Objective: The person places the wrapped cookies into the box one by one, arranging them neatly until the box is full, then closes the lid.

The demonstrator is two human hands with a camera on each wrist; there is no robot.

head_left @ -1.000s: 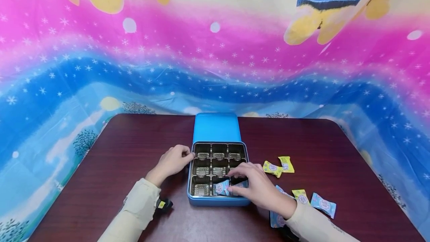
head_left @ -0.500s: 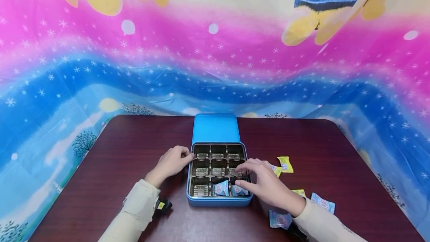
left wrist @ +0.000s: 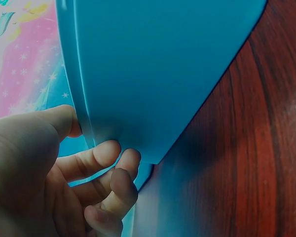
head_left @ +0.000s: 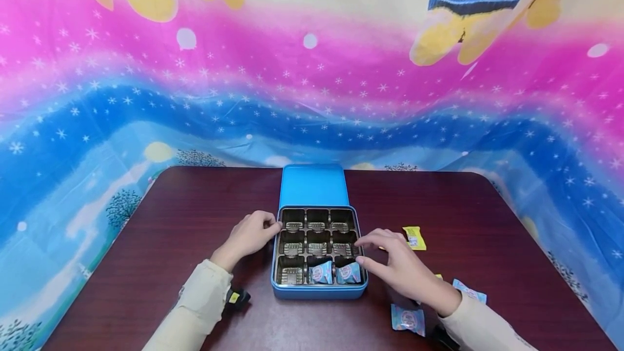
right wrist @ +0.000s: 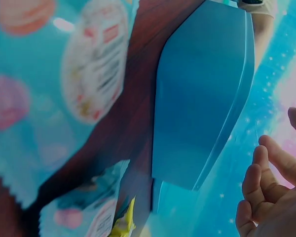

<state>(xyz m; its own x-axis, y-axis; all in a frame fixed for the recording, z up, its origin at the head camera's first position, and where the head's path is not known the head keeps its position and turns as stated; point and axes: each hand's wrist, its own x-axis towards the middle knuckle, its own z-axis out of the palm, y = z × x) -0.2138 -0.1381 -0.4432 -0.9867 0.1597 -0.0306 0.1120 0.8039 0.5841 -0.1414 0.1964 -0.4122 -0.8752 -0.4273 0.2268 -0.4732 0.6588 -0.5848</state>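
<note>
A blue tin with a compartmented tray sits mid-table. Its front row holds two blue wrapped candies, one in the middle compartment and one in the right compartment. My left hand is at the tin's left side. In the left wrist view its thumb is at the rim and its curled fingers meet the outer wall, gripping the edge. My right hand hovers by the tin's right edge, thumb and fingers apart, holding nothing. The right wrist view shows its fingers loosely bent beyond the tin.
Behind the tin lies its blue lid. To the right are a yellow candy, a blue candy and another blue candy; the right arm partly covers others. A patterned cloth hangs behind the table.
My right hand has let go of the blue candy in the front right compartment and moved right, off the tray, uncovering that candy. The left hand has stayed in place.
</note>
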